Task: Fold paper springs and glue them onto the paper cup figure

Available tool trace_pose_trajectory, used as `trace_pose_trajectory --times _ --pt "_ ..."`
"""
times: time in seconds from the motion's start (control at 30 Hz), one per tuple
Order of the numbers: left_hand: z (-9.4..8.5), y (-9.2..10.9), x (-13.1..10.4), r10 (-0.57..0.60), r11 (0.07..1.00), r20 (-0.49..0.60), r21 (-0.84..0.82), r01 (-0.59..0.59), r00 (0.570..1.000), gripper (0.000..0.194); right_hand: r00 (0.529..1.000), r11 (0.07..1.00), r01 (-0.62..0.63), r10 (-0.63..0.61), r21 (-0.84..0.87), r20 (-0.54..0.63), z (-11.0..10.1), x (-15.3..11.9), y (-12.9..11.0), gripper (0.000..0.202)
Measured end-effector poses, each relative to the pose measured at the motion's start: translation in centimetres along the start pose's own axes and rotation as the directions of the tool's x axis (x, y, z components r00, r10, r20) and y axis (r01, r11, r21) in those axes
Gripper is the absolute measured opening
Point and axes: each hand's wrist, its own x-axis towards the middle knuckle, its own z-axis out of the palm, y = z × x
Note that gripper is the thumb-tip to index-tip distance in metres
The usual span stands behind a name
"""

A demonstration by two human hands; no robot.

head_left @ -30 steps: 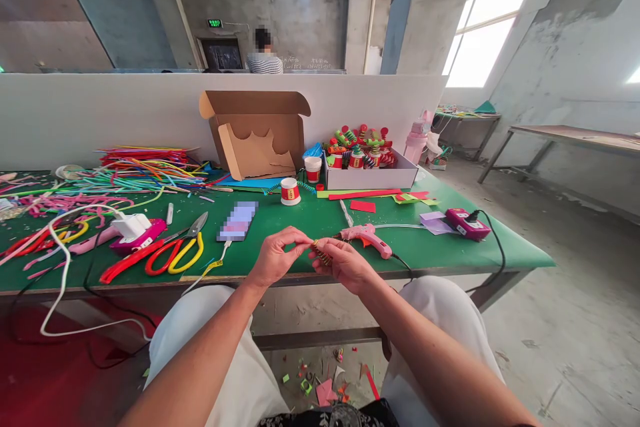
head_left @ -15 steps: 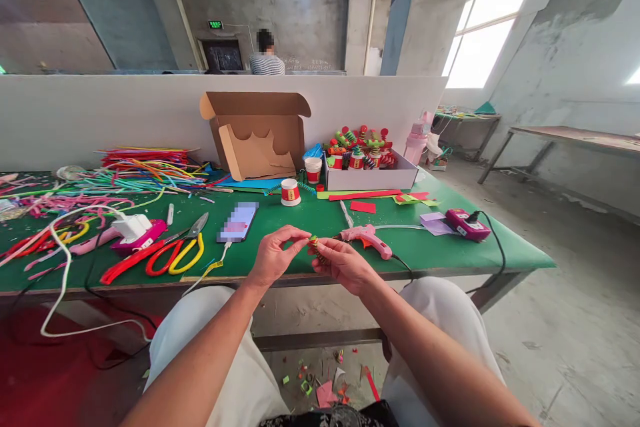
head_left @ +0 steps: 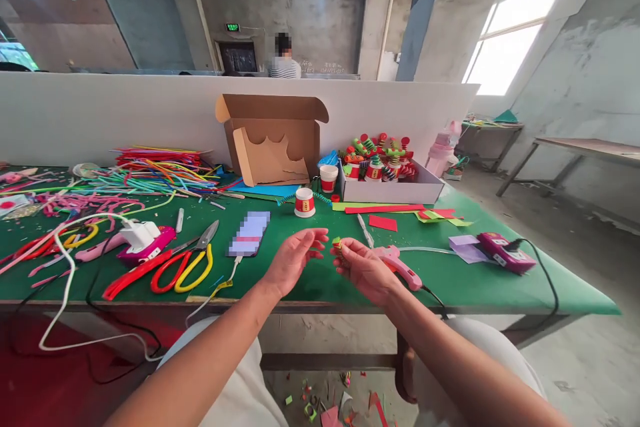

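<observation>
My right hand (head_left: pixel 367 268) pinches a small coiled piece with a green end (head_left: pixel 337 243) between thumb and fingers; most of the coil is hidden by them. To its left, my left hand (head_left: pixel 295 260) is held apart, fingers loosely spread, with nothing in it. A pink glue gun (head_left: pixel 406 272) lies on the table just beyond my right hand. Past both hands an upside-down paper cup (head_left: pixel 305 211) with a red band stands with teal coiled arms (head_left: pixel 323 198) out to its sides.
A white box (head_left: pixel 390 193) holds several decorated cup figures. Beside it are red paper strips (head_left: pixel 383 223) and an open cardboard box (head_left: pixel 280 110). Scissors (head_left: pixel 193 267), a phone (head_left: pixel 250 233), power strips (head_left: pixel 506 253) and pipe cleaners (head_left: pixel 155 173) lie about the green table (head_left: pixel 440 240).
My left hand has let go of the coiled piece and drawn away to the left, its fingers opening. The coiled piece stays in my right hand. The view has shifted slightly.
</observation>
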Motion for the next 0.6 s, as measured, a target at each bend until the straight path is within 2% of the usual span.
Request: trace_pose_trajectory --times 0.13,0.23,0.33,0.4,0.5,0.6 --pt "0.8 0.2 1.2 0.01 0.993 0.118 -0.121 0.004 0.993 0.056 0.999 0.996 0.024 -0.022 0.082 -0.03 -0.1 1.6 -0.1 0.032" --pt "1.8 0.2 1.5 -0.067 0.985 0.123 -0.153 0.086 0.99 0.05 0.997 0.993 0.043 -0.036 0.106 -0.069 -0.3 1.8 0.3 0.028" --pt "2.7 0.0 1.7 -0.113 0.978 0.106 -0.162 0.129 0.988 0.042 0.993 0.989 0.069 -0.056 0.128 -0.105 -0.5 1.8 0.7 0.028" --pt "2.9 -0.1 1.7 -0.099 0.982 0.062 -0.152 0.107 0.993 0.035 0.993 0.988 0.068 -0.053 0.141 -0.107 -0.4 1.8 0.9 0.029" --pt "2.8 -0.4 1.5 -0.064 0.989 -0.018 -0.134 0.061 0.998 0.03 0.993 0.988 0.069 -0.055 0.14 -0.104 -0.1 2.1 1.1 0.026" --pt "2.4 -0.6 1.3 -0.082 0.989 -0.05 -0.13 0.074 0.995 0.03 0.993 0.99 0.064 -0.051 0.125 -0.107 0.1 2.6 1.6 0.024"
